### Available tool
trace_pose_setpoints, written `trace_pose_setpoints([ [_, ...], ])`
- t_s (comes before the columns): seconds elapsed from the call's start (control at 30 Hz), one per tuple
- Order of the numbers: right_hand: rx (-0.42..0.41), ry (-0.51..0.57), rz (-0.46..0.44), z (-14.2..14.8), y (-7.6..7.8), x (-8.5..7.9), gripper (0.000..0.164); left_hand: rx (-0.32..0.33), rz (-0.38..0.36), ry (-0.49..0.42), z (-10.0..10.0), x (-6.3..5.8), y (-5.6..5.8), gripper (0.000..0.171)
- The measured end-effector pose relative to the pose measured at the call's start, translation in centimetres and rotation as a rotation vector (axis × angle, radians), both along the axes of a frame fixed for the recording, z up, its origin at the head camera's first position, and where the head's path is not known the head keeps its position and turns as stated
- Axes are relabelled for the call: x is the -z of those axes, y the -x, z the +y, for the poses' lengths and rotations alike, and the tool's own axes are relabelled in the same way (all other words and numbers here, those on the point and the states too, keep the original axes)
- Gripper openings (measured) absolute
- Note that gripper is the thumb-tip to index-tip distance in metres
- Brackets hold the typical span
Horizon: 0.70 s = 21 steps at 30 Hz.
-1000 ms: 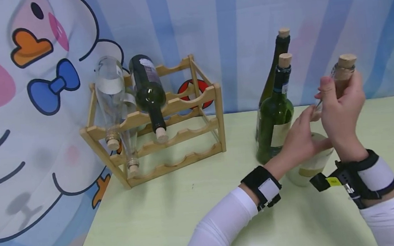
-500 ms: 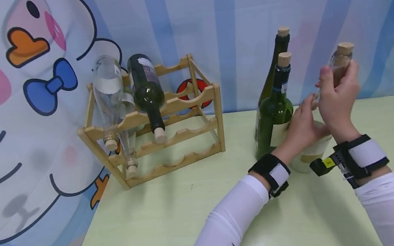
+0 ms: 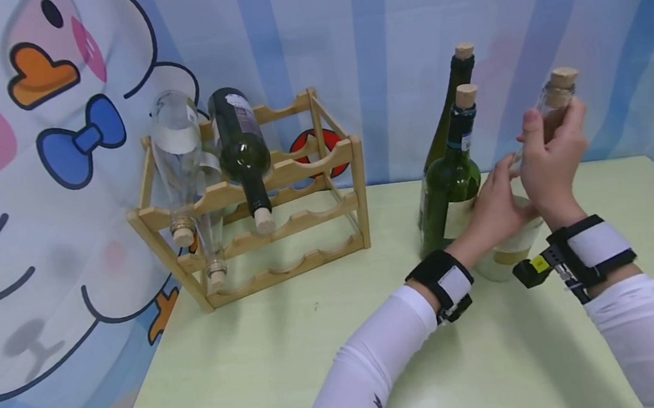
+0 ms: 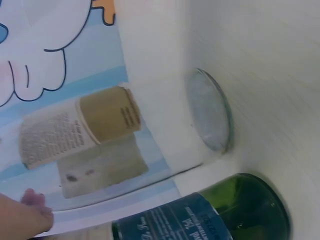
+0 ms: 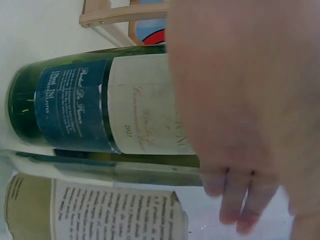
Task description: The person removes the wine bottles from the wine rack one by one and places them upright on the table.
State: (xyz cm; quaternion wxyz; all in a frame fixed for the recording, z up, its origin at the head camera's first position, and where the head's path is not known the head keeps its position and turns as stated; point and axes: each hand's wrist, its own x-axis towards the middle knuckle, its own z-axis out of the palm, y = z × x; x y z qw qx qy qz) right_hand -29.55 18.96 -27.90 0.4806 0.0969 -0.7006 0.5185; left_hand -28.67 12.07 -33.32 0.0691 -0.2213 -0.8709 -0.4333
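A clear glass bottle (image 3: 506,257) with a cork in its mouth stands at the right of the table in the head view, leaning slightly. My right hand (image 3: 556,165) grips its neck just below the cork. Lower down, my left hand (image 3: 499,210) holds the body, thumb across the near side. The bottle's beige-and-gold label (image 4: 110,117) shows in the left wrist view. Right beside it on the left is a green wine bottle (image 3: 449,182), corked and upright, its blue label (image 5: 72,107) facing the right wrist camera.
Behind the green bottle rises a taller dark green one (image 3: 458,89), also corked. A wooden wine rack (image 3: 361,194) stands on the left, holding a dark bottle (image 3: 240,137) and two clear bottles, all lying neck forward. A cartoon-print cloth (image 3: 310,28) hangs behind the table.
Both hands and the clear bottle have moved a little toward the back of the table, close beside the green bottles. The grip looks the same, and the rack's bottles stay put.
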Motion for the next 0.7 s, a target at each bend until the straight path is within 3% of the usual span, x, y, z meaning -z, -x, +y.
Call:
trace_pose_setpoints([
  [0.17,0.011,-0.017,-0.010,0.0,0.1,0.1,0.027,0.020,-0.078,-0.025,-1.7,0.0,-2.3,0.079],
  [0.23,0.014,-0.019,-0.014,0.0,0.0,0.2,0.027,0.075,-0.073,-0.044,-3.2,-0.1,-3.9,0.074],
  [0.3,0.017,-0.030,-0.007,0.0,0.0,0.3,0.027,0.128,0.002,-0.060,-5.3,-0.2,-5.5,0.069],
  [0.37,0.015,-0.036,-0.008,0.0,0.1,0.4,0.028,0.170,0.127,-0.104,-7.8,-0.5,-7.1,0.063],
  [0.5,0.011,-0.028,-0.041,0.0,0.2,0.6,0.031,0.171,0.498,-0.255,-13.6,-1.5,-9.1,0.049],
  [0.6,0.013,-0.019,-0.058,0.0,0.2,0.6,0.030,0.080,0.756,-0.372,-18.1,-2.7,-10.2,0.035],
  [0.7,0.021,-0.039,-0.036,0.1,0.1,0.7,0.031,-0.043,0.944,-0.474,-22.3,-4.1,-11.1,0.031],
])
